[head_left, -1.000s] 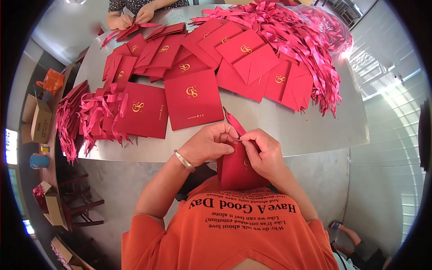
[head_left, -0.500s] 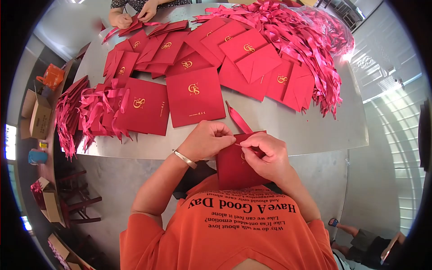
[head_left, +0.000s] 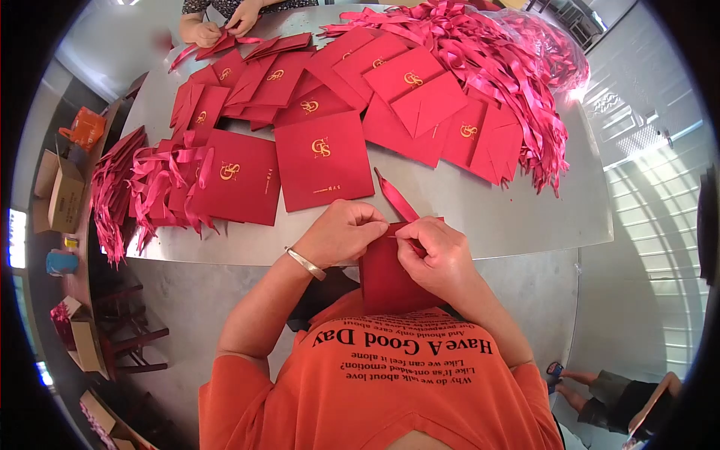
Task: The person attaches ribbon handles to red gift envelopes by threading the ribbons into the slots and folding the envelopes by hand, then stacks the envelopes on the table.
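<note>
A dark red paper gift bag (head_left: 390, 279) is held upright against my orange shirt at the table's front edge. My left hand (head_left: 346, 234), with a bangle on its wrist, pinches at the bag's upper left edge. Close beside it, my right hand (head_left: 436, 251) is closed in a pinch on a ribbon at the bag's top. A pink-red ribbon (head_left: 396, 196) extends from behind the bag onto the metal table (head_left: 510, 232). Just beyond my left hand lies a flat red bag (head_left: 324, 161) with a gold logo.
More red bags (head_left: 416, 82) cover the table's middle. Loose ribbons (head_left: 517, 97) are heaped at the right, and a stack of ribboned bags (head_left: 165, 187) lies left. Across the table, another person's hands (head_left: 221, 28) hold a red bag. Cardboard boxes (head_left: 66, 196) stand at the left.
My right hand has shifted slightly left and up, so it now covers the gold mark on the held bag. My left hand stays nearly still. The person at lower right has moved an arm.
</note>
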Action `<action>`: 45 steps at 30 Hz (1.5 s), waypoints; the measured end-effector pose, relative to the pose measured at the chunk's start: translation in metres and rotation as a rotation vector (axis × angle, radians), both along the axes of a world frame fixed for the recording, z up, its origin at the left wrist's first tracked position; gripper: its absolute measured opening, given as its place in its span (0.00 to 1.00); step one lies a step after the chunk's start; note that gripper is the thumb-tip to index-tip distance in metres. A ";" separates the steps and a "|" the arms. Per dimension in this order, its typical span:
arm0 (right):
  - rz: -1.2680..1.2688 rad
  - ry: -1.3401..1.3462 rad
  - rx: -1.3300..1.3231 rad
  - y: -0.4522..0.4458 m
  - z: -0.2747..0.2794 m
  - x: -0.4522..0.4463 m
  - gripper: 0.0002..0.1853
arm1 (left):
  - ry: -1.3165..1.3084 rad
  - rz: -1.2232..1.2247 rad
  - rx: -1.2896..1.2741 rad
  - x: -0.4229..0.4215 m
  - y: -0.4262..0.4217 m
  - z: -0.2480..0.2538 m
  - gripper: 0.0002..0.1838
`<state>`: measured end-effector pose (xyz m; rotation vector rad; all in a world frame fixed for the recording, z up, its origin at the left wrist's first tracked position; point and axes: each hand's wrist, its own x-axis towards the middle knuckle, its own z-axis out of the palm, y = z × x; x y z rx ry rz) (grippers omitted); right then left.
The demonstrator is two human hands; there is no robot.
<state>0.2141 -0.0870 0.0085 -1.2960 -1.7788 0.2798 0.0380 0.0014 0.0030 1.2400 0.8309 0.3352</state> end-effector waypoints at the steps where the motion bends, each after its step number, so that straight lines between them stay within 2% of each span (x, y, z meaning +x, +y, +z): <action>1: -0.009 -0.036 0.014 0.000 0.001 -0.001 0.07 | -0.001 -0.005 -0.018 0.000 0.000 0.001 0.08; 2: -0.010 -0.037 0.015 0.000 0.002 -0.003 0.07 | -0.002 -0.005 -0.018 0.000 0.000 0.002 0.08; 4: -0.023 -0.252 0.039 -0.001 0.005 -0.006 0.07 | 0.068 -0.016 0.047 0.001 -0.001 0.005 0.08; 5: -0.023 -0.252 0.041 -0.002 0.007 -0.008 0.07 | 0.068 -0.016 0.048 0.002 -0.001 0.007 0.08; 7: -0.002 -0.523 0.005 -0.003 0.011 -0.012 0.06 | 0.129 0.002 0.092 0.005 -0.001 0.011 0.10; 10: -0.005 -0.665 0.003 0.000 0.009 -0.019 0.07 | 0.160 -0.003 0.173 0.005 -0.001 0.008 0.09; 14: -0.023 -0.616 -0.044 0.006 0.004 -0.023 0.07 | 0.151 0.001 0.291 0.005 -0.004 0.007 0.09; 16: -0.039 -0.634 -0.045 0.004 0.003 -0.024 0.07 | 0.146 -0.006 0.113 0.004 -0.003 0.011 0.09; 17: -0.044 -0.631 -0.045 0.004 0.005 -0.022 0.07 | 0.149 -0.011 0.115 0.003 -0.003 0.011 0.09; 20: 0.017 -0.472 -0.004 0.012 0.017 0.002 0.08 | 0.105 -0.032 0.128 0.001 -0.007 0.008 0.09; 22: 0.328 -0.151 -0.330 0.027 0.028 0.026 0.10 | 0.038 -0.034 0.180 0.001 -0.013 0.009 0.08; 23: 0.309 -0.138 -0.335 0.035 0.034 0.029 0.10 | 0.045 -0.056 0.175 0.002 -0.017 0.011 0.08; 25: 0.318 0.150 -0.837 0.050 0.044 0.034 0.11 | 0.027 0.000 0.239 0.005 -0.025 0.017 0.04; 26: 0.299 0.163 -0.827 0.058 0.043 0.037 0.11 | 0.029 -0.023 0.245 0.007 -0.027 0.012 0.04; 28: 0.490 -0.049 -0.996 0.075 0.040 0.039 0.13 | -0.041 0.167 0.469 0.010 -0.031 -0.002 0.02; 29: 0.569 -0.102 -1.003 0.081 0.042 0.038 0.15 | -0.043 0.150 0.475 0.010 -0.031 -0.002 0.02; 30: 0.557 -0.096 -0.995 0.085 0.043 0.038 0.15 | -0.020 0.130 0.533 0.008 -0.031 -0.002 0.03; 32: 0.701 -0.005 -1.167 0.095 0.039 0.037 0.16 | 0.003 0.103 0.601 0.007 -0.032 0.003 0.05; 34: 0.736 0.012 -1.191 0.104 0.025 0.037 0.17 | 0.079 0.114 0.517 0.006 -0.035 0.013 0.04; 36: 0.796 0.126 -1.295 0.104 0.019 0.035 0.17 | 0.079 0.118 0.559 0.006 -0.033 0.010 0.07; 37: 0.797 0.176 -1.330 0.106 0.011 0.034 0.17 | 0.100 0.107 0.487 0.005 -0.033 0.012 0.06; 39: 0.748 0.195 -1.295 0.103 0.007 0.032 0.17 | 0.125 0.092 0.415 0.005 -0.033 0.013 0.06; 41: 0.699 0.215 -1.268 0.096 0.008 0.032 0.17 | 0.028 0.071 0.324 0.003 -0.031 0.008 0.06; 43: 0.549 0.233 -1.192 0.089 0.017 0.033 0.17 | 0.025 0.070 0.313 0.004 -0.029 0.007 0.06; 45: 0.531 0.220 -1.114 0.084 0.023 0.033 0.15 | 0.022 0.069 0.300 0.003 -0.027 0.004 0.06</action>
